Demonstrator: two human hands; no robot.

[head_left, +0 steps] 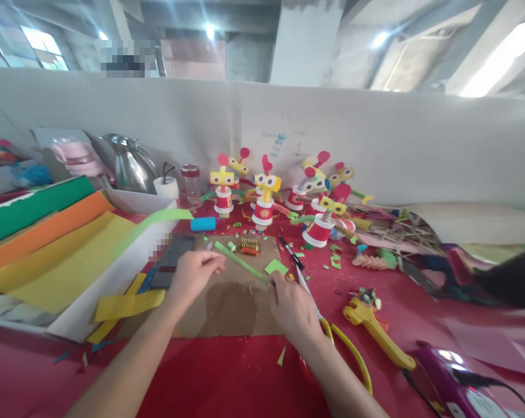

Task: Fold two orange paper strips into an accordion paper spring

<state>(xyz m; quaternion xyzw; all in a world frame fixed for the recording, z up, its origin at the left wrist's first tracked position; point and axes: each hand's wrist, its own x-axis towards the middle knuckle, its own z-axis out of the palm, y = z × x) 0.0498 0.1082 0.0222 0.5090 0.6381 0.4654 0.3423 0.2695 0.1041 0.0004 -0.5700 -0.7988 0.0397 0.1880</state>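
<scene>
My right hand [294,307] is closed in a pinch at the near end of a narrow light-green paper strip [240,261], which slants across a brown cardboard sheet [227,313]. My left hand [196,276] hovers over the cardboard, left of the strip, fingertips pressed together; whatever may be between them is hidden. A small green paper square [276,267] lies just beyond my right fingers. Folded paper springs [249,247] rest at the far side of the cardboard. Scissors with yellow handles [347,348] lie partly beneath my right forearm.
Several paper-cup robots [263,212] stand at the back. On the left, a white box [83,290] holds coloured paper, near a phone [173,261]. A black pen [290,252], a yellow glue gun [379,334] and a purple corded device [449,377] lie to the right.
</scene>
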